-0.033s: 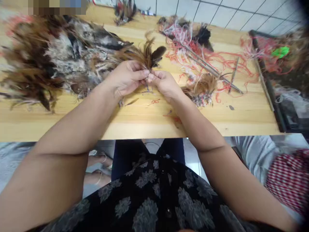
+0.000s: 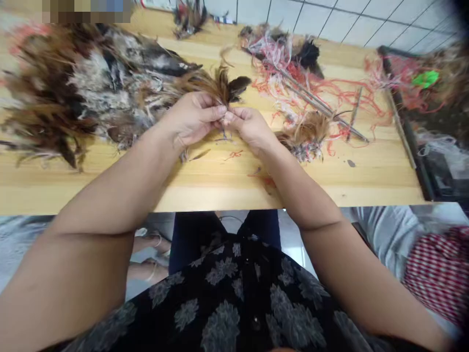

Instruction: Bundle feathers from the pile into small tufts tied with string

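A small brown feather tuft (image 2: 222, 87) is standing out above the two meeting hands, over the middle of the worktop (image 2: 205, 193), with a dark feather (image 2: 240, 88) leaning out at its right side. The left hand (image 2: 203, 116) is pinching at the base of the tuft, thumb and forefinger nearly closed and the other fingers curling in behind. The right hand (image 2: 247, 124) is bringing its thumb and forefinger together right beside the left thumb, also in a narrow pinch; whether it is gripping stems or a fine strand is too small to tell. The step in hand seems to be close fingertip work at the stem end, and the next move is probably calling for a steady left pinch, leaving the right fingertips free to work without crushing the plumes. Just left, a large feather pile (image 2: 120, 83) is lying close behind the left hand. On the other side, a light-brown tuft (image 2: 311, 128) is resting near the right wrist, and beyond it thin rods (image 2: 315, 101) are lying among red strands (image 2: 366, 100), short of a dark tray (image 2: 400, 120).
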Demonstrator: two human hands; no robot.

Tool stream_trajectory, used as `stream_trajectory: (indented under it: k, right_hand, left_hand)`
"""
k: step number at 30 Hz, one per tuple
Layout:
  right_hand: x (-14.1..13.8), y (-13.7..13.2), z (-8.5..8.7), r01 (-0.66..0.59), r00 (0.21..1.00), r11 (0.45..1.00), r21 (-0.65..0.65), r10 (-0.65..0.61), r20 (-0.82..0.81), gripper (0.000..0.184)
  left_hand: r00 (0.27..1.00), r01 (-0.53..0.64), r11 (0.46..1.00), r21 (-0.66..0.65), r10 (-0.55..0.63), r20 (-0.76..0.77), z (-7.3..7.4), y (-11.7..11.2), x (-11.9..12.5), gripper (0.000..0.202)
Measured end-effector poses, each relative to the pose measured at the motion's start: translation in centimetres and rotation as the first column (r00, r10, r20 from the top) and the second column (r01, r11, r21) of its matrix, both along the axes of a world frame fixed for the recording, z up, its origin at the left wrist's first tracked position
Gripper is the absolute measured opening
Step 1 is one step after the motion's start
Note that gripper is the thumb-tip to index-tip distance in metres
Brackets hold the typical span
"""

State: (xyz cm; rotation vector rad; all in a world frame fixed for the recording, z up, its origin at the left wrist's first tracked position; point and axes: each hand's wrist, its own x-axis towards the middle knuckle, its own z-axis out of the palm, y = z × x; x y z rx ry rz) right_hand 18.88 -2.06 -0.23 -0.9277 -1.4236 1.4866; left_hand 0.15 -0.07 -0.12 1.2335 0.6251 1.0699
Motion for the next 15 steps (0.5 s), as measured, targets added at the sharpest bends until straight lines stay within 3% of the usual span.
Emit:
stream_trajectory:
  k: [8,15]
  right_hand:
    - [0.1,-0.2,1.3,-0.004,0.999,1.000,0.016,0.004,0.046,0.063]
    - [0.5,0.2,0.0,-0.041,0.999,0.999,0.023,0.041,0.021,0.055]
  left_hand:
    - [0.984,-0.168,0.982,0.089,0.172,-0.041,-0.6,0.1,0.4,0.084]
    - [0.966,-0.200,0.961,0.190,0.227,-0.128,-0.8,0.1,0.9,0.089]
